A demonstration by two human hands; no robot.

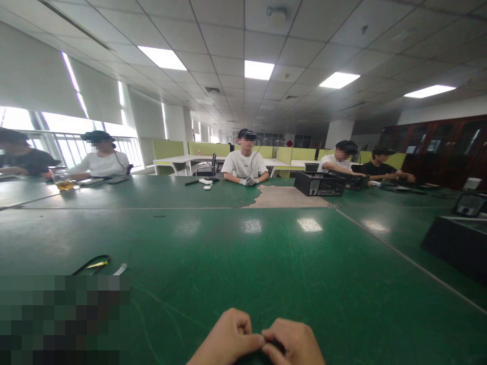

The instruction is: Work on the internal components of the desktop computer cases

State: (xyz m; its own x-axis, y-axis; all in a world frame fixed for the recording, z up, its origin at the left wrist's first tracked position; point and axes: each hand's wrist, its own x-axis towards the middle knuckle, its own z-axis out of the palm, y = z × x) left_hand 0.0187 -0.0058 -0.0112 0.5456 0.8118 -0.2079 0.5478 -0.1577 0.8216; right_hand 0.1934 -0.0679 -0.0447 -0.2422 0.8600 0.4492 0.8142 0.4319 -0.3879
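Note:
Both my hands rest at the near edge of the green table point(243, 263), at the bottom centre of the head view. My left hand point(228, 337) is curled, its fingers pinched towards the right. My right hand point(292, 342) is curled too, and its fingertips meet those of the left. Where they touch, something small and pale shows between the fingertips; I cannot make out what it is. A dark shape lies under my right hand, mostly hidden.
A black tool with a yellow part point(92, 264) lies at near left beside a blurred patch. A black box point(454, 246) sits at right, and an open computer case point(319, 183) at the far side. Several people sit along the far edge.

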